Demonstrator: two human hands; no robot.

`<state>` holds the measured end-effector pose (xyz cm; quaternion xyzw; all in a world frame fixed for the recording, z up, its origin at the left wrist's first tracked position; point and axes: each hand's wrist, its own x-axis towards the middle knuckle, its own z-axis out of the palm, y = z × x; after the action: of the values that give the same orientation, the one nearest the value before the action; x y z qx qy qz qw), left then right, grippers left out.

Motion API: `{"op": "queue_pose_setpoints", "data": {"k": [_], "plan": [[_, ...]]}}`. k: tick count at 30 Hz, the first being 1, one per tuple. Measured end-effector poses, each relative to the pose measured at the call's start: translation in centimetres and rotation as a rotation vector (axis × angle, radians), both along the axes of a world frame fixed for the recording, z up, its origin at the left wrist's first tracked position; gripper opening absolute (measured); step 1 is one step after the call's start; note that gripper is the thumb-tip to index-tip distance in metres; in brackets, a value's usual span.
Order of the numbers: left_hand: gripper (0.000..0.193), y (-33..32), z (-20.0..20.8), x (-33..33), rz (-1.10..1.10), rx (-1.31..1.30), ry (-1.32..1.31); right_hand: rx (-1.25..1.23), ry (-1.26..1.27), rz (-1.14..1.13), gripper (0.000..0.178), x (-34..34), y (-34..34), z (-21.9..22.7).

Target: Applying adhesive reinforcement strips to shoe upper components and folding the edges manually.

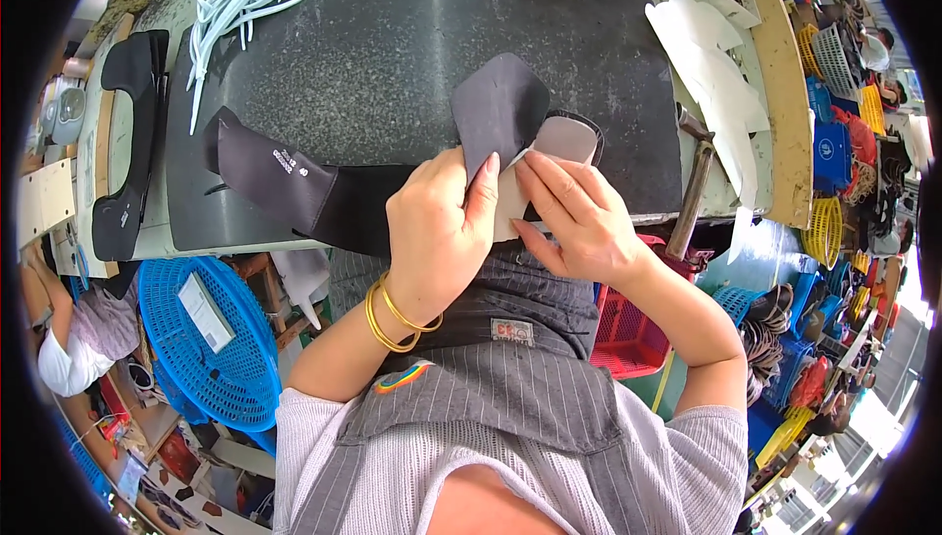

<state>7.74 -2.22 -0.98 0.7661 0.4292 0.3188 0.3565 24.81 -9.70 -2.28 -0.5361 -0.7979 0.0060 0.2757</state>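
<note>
A dark shoe-upper piece (270, 172) with white print stretches across the near edge of the black work mat. Its right part rises into a grey-black flap (500, 99) between my hands. My left hand (442, 206) is closed on this part, thumb pointing up along the flap. Beside it, my right hand (584, 216) pinches the pale edge, its fingers laid together over the material. A light-grey rounded tab (566, 138) with a dark rim shows just above the right fingers. The fingertips of both hands nearly meet, and what lies under them is partly hidden.
Pale blue strips (240, 5) lie at the mat's far left. Black cut pieces (132, 143) rest at the left. A hammer (695, 187) and white sheets (706, 64) lie at the right. Blue baskets (211, 339) and a red crate (628, 334) stand below the table edge.
</note>
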Motion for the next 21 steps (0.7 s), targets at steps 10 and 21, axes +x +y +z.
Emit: {"op": "queue_pose_setpoints", "data": {"k": [10,21], "plan": [[0.022,1.5,0.7,-0.1,-0.049,-0.269,0.000,-0.194,0.410,-0.320,0.011,-1.0,1.8,-0.1],[0.023,1.7,0.5,-0.3,-0.031,-0.271,0.017,-0.463,0.437,-0.252,0.011,-0.4,2.6,2.3]]}}
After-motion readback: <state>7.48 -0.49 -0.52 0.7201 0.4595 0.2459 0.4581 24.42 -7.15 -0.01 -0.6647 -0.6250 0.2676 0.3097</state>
